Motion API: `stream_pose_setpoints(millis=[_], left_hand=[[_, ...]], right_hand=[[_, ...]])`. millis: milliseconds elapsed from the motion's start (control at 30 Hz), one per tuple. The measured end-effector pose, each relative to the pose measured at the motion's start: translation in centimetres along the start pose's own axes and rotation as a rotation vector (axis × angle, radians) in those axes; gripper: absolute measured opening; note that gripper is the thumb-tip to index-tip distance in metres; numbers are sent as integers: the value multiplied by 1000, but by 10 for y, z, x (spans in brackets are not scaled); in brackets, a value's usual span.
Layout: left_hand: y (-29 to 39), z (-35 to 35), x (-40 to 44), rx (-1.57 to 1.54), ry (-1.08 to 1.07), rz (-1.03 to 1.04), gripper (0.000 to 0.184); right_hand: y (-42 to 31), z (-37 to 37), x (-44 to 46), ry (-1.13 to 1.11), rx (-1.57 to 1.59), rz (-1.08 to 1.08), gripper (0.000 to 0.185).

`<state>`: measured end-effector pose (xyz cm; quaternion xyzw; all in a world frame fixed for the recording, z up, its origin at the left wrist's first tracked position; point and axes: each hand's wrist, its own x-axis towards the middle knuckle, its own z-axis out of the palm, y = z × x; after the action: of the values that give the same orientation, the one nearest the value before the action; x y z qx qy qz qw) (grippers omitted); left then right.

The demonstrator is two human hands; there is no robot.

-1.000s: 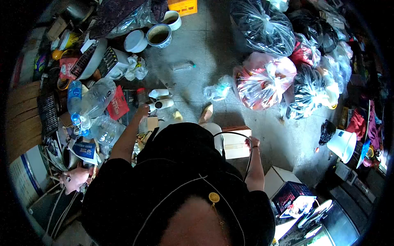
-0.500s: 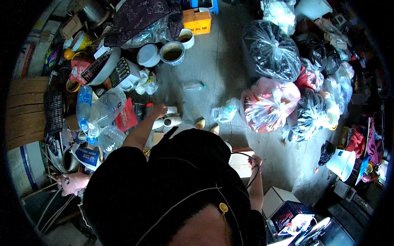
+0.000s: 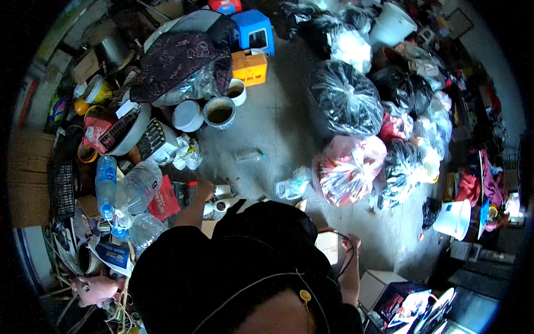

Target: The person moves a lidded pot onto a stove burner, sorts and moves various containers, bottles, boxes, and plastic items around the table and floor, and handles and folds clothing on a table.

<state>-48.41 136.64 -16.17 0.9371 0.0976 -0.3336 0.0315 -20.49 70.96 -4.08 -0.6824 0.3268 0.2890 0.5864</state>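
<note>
My left hand (image 3: 207, 192) is closed beside a red-capped container (image 3: 192, 184) and several white rolls (image 3: 222, 205); whatever its fingers hold is hidden. A red packet (image 3: 165, 199) lies to the left of that arm. On the other side of my body, my right hand (image 3: 351, 241) is closed around a thin black cord (image 3: 352, 255) that loops down beside it. A pale box (image 3: 327, 247) stands between that hand and my dark clothing, partly covered by my body.
Large clear bottles (image 3: 139, 186) crowd the left. Tied bags (image 3: 350, 170) pile up on the right, near a white bucket (image 3: 452, 218). A small bottle (image 3: 250, 155) and a crumpled bag (image 3: 293, 183) lie on the floor (image 3: 278, 122). A blue stool (image 3: 253, 32) stands far ahead.
The view has tilted forward, so the surroundings sit lower and a little left, with more of the blue stool showing. Both hands stay beside the same things.
</note>
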Motion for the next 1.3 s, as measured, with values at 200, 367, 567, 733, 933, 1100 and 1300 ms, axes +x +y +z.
stream_pose_setpoints(millis=[200, 367, 567, 733, 933, 1100, 1300], left_hand=[[51, -16, 45, -1042, 256, -134, 13], [89, -80, 74, 179, 317, 380, 14], [136, -113, 110, 213, 319, 310, 15], [161, -90, 122, -74, 309, 287, 13], [290, -184, 117, -294, 72, 251, 13], [389, -240, 133, -970, -69, -138, 9], [459, -262, 182, -784, -144, 83, 11]], right_hand=[[40, -24, -16, 181, -7, 118, 21], [86, -47, -50, 231, 221, 330, 24], [127, -82, -44, 183, 267, 360, 22], [153, -134, -49, 195, 368, 355, 20], [176, -209, -70, 401, 522, 367, 18], [193, -246, -91, 603, 586, 213, 14], [234, -243, -126, 691, 693, 207, 18]])
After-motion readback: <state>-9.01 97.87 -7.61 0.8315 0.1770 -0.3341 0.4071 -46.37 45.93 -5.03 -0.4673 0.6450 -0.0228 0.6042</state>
